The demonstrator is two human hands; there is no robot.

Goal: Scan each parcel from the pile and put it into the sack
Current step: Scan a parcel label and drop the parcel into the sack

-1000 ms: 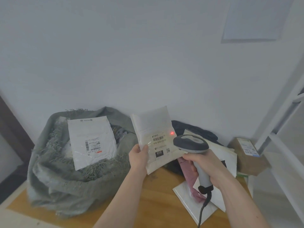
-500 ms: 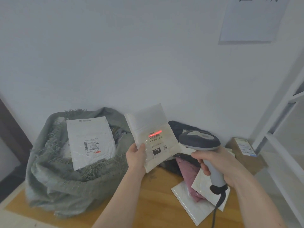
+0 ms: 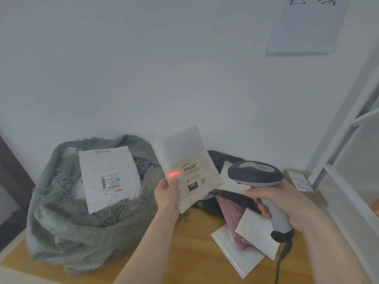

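Now the left hand (image 3: pixel 167 194) pinches a parcel (image 3: pixel 185 168) upright beside the sack (image 3: pixel 67 218) — right hand (image 3: pixel 287 203) grips the scanner (image 3: pixel 255 173), fingers wrapped around its handle.

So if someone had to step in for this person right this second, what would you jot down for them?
Left hand holds a small white parcel upright by its lower left edge, label facing the scanner.
Right hand grips the grey scanner; its red beam falls left of the barcode, near the thumb.
Sack on the left, open, one white parcel lying at its mouth.
Pile on the table's right: several more parcels, plus a brown box behind.
Left: aim the beam onto the barcode, drop this parcel in the sack, continue through the pile.
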